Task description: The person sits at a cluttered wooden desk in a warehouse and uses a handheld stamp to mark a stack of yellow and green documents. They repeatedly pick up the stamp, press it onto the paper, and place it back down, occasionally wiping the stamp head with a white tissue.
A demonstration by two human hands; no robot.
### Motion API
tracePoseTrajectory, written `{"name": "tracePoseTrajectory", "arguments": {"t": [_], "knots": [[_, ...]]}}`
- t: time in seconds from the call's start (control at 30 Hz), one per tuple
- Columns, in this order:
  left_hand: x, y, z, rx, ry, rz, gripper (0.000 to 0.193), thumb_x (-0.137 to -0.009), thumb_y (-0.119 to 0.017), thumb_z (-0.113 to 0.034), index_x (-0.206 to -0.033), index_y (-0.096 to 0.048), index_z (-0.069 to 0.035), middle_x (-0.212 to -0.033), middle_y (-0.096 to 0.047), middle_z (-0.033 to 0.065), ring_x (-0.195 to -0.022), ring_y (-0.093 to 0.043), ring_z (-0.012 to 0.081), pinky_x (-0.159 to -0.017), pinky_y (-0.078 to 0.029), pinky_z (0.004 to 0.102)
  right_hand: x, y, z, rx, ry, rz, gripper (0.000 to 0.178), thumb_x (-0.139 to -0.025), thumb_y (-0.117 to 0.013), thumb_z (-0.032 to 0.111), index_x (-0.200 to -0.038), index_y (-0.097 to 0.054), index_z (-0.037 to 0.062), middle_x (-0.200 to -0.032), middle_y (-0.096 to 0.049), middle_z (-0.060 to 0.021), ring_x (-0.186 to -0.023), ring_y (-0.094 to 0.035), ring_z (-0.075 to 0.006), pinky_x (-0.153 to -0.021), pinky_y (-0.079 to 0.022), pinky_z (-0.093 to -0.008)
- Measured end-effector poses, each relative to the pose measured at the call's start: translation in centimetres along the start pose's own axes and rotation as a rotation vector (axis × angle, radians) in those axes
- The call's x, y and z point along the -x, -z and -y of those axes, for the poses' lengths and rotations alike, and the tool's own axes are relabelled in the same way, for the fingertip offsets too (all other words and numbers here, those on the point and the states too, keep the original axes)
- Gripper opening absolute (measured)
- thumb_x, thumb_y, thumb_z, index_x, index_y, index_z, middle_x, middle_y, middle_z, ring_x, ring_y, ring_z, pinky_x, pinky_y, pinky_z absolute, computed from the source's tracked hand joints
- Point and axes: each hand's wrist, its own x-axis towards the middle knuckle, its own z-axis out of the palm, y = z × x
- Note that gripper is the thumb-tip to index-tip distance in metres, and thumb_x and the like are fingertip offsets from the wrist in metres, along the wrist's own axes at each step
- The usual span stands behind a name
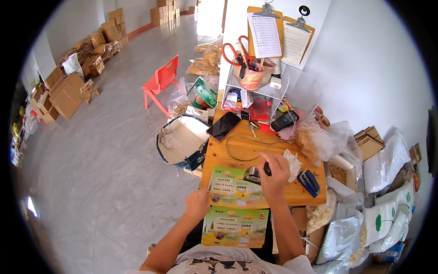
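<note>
A green and yellow printed sheet or flat bag (228, 185) lies on the near end of the wooden table (273, 197). My left hand (197, 204) is closed at its lower left corner, fingers curled over the edge. In my right hand (275, 176) is a small metal stamp with a black knob (252, 174), held over the upper right part of that print. Whether it touches the surface I cannot tell. A second matching printed piece (235, 228) rests nearer me, at my lap. Right of my right hand lie a dark blue stapler (309, 183) and a crumpled white tissue (292, 160).
A smartphone (223, 126), keys (252, 129) and a black handheld device (284, 121) sit farther back on the table. An open box (182, 137) stands off its left side. A red chair (162, 82) is beyond. White sacks (385, 217) crowd the right.
</note>
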Motion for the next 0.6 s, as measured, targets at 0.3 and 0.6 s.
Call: {"name": "tracePoseTrajectory", "arguments": {"t": [0.3, 0.6], "knots": [[3.1, 2.9, 0.1, 0.322, 0.048, 0.176, 0.021, -0.09, -0.06, -0.021, -0.082, -0.06, 0.0, -0.071, -0.061, 0.0231, -0.07, -0.06, 0.0428, -0.061, -0.046, 0.0505, -1.2, 1.2, 0.1, 0.02, 0.006, -0.083, 0.035, -0.064, -0.071, -0.008, -0.096, -0.068, 0.0047, -0.078, -0.058, -0.0088, -0.076, -0.057, -0.0283, -0.068, -0.045, -0.0389], [8.8, 2.3, 0.4, 0.088, 0.071, 0.537, 0.023, -0.091, -0.06, -0.025, -0.084, -0.065, -0.004, -0.072, -0.063, 0.0193, -0.069, -0.063, 0.0387, -0.059, -0.047, 0.0454, 1.4, -4.7, -0.7, -0.086, 0.087, 0.097, 0.037, -0.062, -0.074, -0.004, -0.098, -0.066, 0.0053, -0.079, -0.058, -0.0056, -0.076, -0.058, -0.0266, -0.069, -0.046, -0.0384]]}}
